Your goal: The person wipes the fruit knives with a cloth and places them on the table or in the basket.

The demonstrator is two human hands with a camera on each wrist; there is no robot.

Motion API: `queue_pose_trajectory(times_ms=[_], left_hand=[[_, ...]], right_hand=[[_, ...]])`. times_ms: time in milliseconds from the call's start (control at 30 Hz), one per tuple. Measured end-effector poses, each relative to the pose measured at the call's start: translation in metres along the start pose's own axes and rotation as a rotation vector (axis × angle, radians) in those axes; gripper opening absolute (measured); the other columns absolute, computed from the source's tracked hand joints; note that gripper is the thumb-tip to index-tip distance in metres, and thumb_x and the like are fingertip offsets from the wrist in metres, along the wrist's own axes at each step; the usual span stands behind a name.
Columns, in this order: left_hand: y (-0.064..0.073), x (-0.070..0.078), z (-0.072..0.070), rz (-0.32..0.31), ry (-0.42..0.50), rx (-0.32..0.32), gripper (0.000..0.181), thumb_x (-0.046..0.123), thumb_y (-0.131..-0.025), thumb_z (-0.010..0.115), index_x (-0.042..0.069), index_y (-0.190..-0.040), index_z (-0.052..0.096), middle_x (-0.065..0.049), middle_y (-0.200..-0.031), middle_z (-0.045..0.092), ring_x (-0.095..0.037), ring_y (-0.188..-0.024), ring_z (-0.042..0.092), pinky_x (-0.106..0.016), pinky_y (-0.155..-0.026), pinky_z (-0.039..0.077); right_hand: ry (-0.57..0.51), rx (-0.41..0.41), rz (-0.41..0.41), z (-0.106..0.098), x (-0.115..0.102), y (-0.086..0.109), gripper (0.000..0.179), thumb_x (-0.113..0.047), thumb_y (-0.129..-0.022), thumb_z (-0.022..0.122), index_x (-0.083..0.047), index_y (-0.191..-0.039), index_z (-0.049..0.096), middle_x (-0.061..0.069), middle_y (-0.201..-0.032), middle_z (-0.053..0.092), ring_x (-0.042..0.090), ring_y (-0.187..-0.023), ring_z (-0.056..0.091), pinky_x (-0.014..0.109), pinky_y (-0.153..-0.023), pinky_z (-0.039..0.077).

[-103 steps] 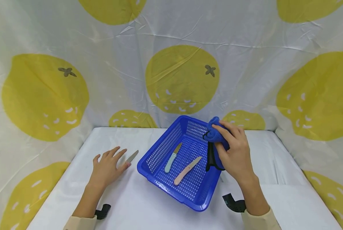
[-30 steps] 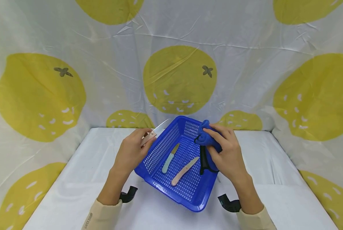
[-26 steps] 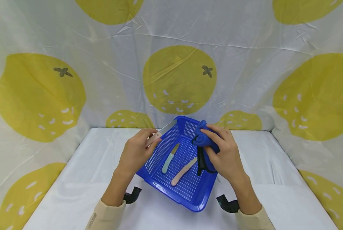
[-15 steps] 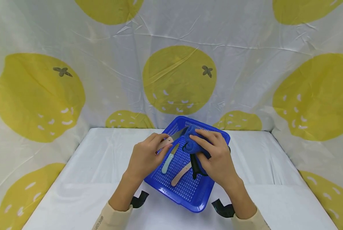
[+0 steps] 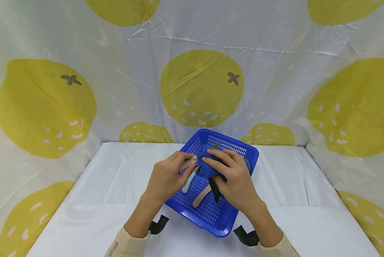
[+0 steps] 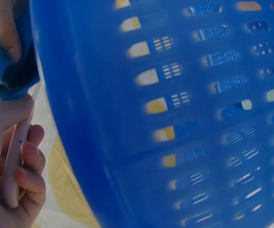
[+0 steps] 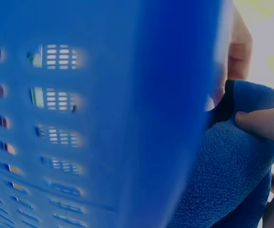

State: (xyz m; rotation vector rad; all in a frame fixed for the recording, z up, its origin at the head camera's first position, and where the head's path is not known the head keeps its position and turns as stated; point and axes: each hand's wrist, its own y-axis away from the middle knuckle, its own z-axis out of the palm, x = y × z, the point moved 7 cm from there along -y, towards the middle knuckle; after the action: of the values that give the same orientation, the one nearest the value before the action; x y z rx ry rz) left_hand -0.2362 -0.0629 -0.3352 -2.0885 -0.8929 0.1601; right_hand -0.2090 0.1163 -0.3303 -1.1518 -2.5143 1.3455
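My left hand [image 5: 167, 175] grips the pale pink handle of a paring knife [image 5: 188, 162] above the basket; the left wrist view shows fingers curled around that handle [image 6: 14, 164]. My right hand [image 5: 232, 175] holds a blue towel [image 5: 205, 162] with black edging, wrapped around the knife's blade. Only the blade's tip [image 5: 214, 146] pokes out beyond the cloth. In the right wrist view the thumb presses on the towel [image 7: 236, 156]. Below, inside the blue basket [image 5: 211, 227], lie a knife with a light blue handle [image 5: 188, 182] and one with a pink handle [image 5: 201, 196]; their blades are mostly hidden.
The basket stands at an angle on a white-covered table [image 5: 114, 178]. A white curtain printed with yellow lemons [image 5: 201, 87] hangs behind. Basket walls fill much of both wrist views.
My left hand has picked up the knife from the table left of the basket and carried it right, over the basket. The right hand has moved left, bringing the towel around the blade.
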Motion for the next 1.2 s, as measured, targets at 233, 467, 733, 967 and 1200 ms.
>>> queue_pose_trajectory(times_ms=[233,467,733,967,1200], left_hand=[[0.000,0.005,-0.002,0.038,-0.027,-0.021,0.027,0.019,-0.090,0.082,0.006,-0.111,0.072,-0.006,-0.101,0.075,-0.015,-0.073,0.074,-0.023,-0.061,0.059],[0.000,0.007,-0.003,0.058,-0.019,-0.027,0.026,0.020,-0.091,0.080,0.006,-0.110,0.071,-0.006,-0.100,0.074,-0.014,-0.065,0.071,-0.022,-0.056,0.057],[-0.001,0.006,-0.001,0.062,-0.005,-0.042,0.026,0.022,-0.093,0.079,0.006,-0.111,0.070,-0.006,-0.097,0.073,-0.010,-0.059,0.066,-0.019,-0.054,0.054],[0.001,0.008,-0.003,0.072,0.001,-0.045,0.027,0.021,-0.091,0.080,0.004,-0.110,0.069,-0.006,-0.098,0.074,-0.012,-0.068,0.071,-0.018,-0.059,0.057],[0.000,0.009,-0.006,0.093,0.004,-0.035,0.028,0.022,-0.091,0.081,0.005,-0.110,0.069,-0.005,-0.099,0.074,-0.012,-0.070,0.073,-0.018,-0.059,0.056]], right_hand=[[0.045,-0.046,-0.010,0.008,-0.003,0.000,0.044,-0.003,-0.089,0.069,-0.021,-0.129,0.074,0.000,-0.143,0.064,0.031,-0.129,0.055,0.052,-0.109,0.045],[0.080,-0.040,0.017,0.010,-0.002,0.000,0.045,-0.003,-0.089,0.070,-0.021,-0.129,0.073,0.003,-0.141,0.065,0.031,-0.125,0.057,0.052,-0.106,0.048],[0.111,-0.018,0.078,0.001,0.012,0.000,0.046,-0.001,-0.087,0.075,-0.020,-0.130,0.073,0.005,-0.142,0.064,0.030,-0.122,0.057,0.053,-0.102,0.051],[0.118,0.018,0.114,-0.009,0.024,0.002,0.049,-0.001,-0.086,0.077,-0.021,-0.130,0.072,0.005,-0.142,0.063,0.033,-0.123,0.057,0.058,-0.101,0.051],[0.130,0.071,0.140,-0.021,0.038,0.002,0.048,0.002,-0.086,0.076,-0.018,-0.129,0.073,0.010,-0.140,0.064,0.036,-0.118,0.057,0.059,-0.099,0.050]])
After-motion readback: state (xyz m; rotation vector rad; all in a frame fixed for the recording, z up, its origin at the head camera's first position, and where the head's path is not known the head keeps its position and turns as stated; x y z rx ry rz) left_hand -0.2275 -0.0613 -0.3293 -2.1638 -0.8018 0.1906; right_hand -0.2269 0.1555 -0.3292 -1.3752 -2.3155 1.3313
